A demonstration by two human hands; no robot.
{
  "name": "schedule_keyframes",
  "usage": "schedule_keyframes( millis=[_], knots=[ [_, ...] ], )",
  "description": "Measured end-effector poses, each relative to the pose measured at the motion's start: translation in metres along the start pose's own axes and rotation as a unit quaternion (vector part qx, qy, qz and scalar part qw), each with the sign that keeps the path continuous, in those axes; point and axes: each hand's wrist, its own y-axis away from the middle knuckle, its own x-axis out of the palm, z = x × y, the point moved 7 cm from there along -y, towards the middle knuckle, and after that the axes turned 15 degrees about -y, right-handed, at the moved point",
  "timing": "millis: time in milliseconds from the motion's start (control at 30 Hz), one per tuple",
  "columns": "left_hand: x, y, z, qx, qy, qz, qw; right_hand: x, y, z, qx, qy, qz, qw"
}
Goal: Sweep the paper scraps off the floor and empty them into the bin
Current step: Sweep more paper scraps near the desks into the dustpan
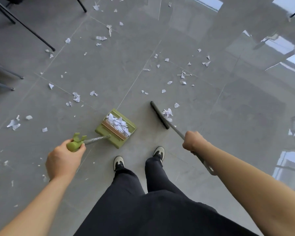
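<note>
My left hand (63,160) held the green handle end (74,145) of the dustpan (116,127), fingers curled round it; grip firm. The dustpan sat on the grey tiled floor (203,150) just ahead of my shoes (118,163), with a heap of paper scraps (118,123) already in it. My right hand (193,141) gripped the broom handle (176,132) in a closed fist. The broom head (159,114) rested on the floor to the right of the dustpan, apart from it, a small clump of scraps (167,114) touching its far side. Loose scraps (76,97) lay scattered widely over the tiles ahead and to the left. Black chair legs (24,26) stood at upper left, some scraps just beside them. Window reflections shone on the floor at right. No bin in view.
</note>
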Motion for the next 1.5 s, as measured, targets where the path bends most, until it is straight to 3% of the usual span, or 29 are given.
schedule_keyframes(
  millis=[267, 533, 733, 900, 1000, 1333, 1500],
  knots=[
    [0.003, 0.022, -0.061, 0.0, 0.013, -0.004, 1.0, -0.055, -0.017, -0.049, 0.046, -0.094, -0.033, 0.994],
    [0.001, 0.011, -0.098, 0.019, 0.014, 0.005, 1.0, -0.055, -0.023, -0.063, 0.123, -0.245, -0.047, 0.961],
    [-0.003, -0.016, -0.126, 0.048, 0.014, 0.01, 0.999, -0.041, -0.038, -0.053, 0.195, -0.406, -0.022, 0.893],
    [-0.009, -0.04, -0.139, 0.052, 0.01, 0.014, 0.998, -0.041, -0.05, -0.009, 0.199, -0.533, 0.026, 0.822],
    [-0.013, -0.056, -0.147, 0.059, 0.01, 0.012, 0.998, -0.053, -0.061, 0.017, 0.204, -0.588, 0.006, 0.783],
    [-0.018, -0.084, -0.168, 0.074, 0.003, 0.014, 0.997, -0.081, -0.094, 0.017, 0.203, -0.571, -0.029, 0.795],
    [-0.019, -0.097, -0.176, 0.072, -0.001, 0.021, 0.997, -0.102, -0.104, 0.023, 0.178, -0.594, -0.034, 0.784]
  ],
)
